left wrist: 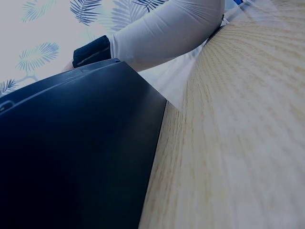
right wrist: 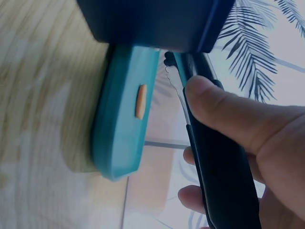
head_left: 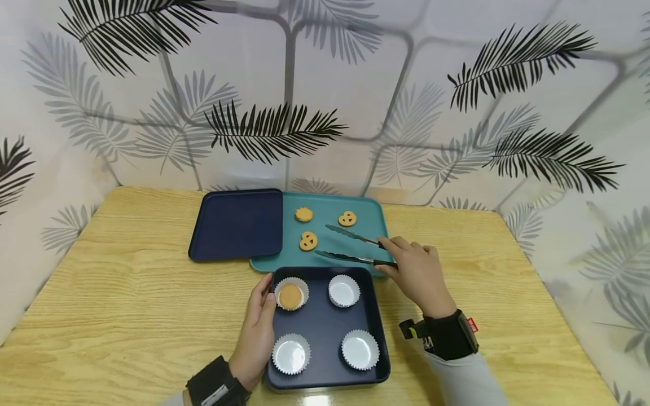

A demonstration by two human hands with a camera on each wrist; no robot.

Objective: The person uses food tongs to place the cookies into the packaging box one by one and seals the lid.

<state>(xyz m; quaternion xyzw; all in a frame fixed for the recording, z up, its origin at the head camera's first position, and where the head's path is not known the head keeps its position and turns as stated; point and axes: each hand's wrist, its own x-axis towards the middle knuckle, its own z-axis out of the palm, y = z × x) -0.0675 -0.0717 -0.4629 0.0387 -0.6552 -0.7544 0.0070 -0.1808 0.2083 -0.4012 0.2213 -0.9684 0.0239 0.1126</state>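
Observation:
My right hand [head_left: 420, 276] grips a pair of tongs [head_left: 350, 258] by its dark handles, thumb on one side and fingers on the other. The tongs' arms are spread above the teal tray [head_left: 332, 201], with nothing between the tips. In the right wrist view, the thumb presses along the dark handle [right wrist: 224, 176]. Fairly straight fingers of my left hand [head_left: 256, 330] rest against the left wall of a dark baking pan [head_left: 325, 338]. Inside the pan, white paper cups stand in the corners; the far-left cup [head_left: 306, 283] holds a round cookie [head_left: 290, 296].
On the teal tray lie three cookies: a far-left one [head_left: 303, 214], a far-right one [head_left: 347, 219] and a nearer one [head_left: 308, 241]. A navy tray [head_left: 236, 225] overlaps the teal tray's left end. A leaf-patterned curtain [head_left: 244, 67] hangs behind the wooden table [head_left: 152, 316].

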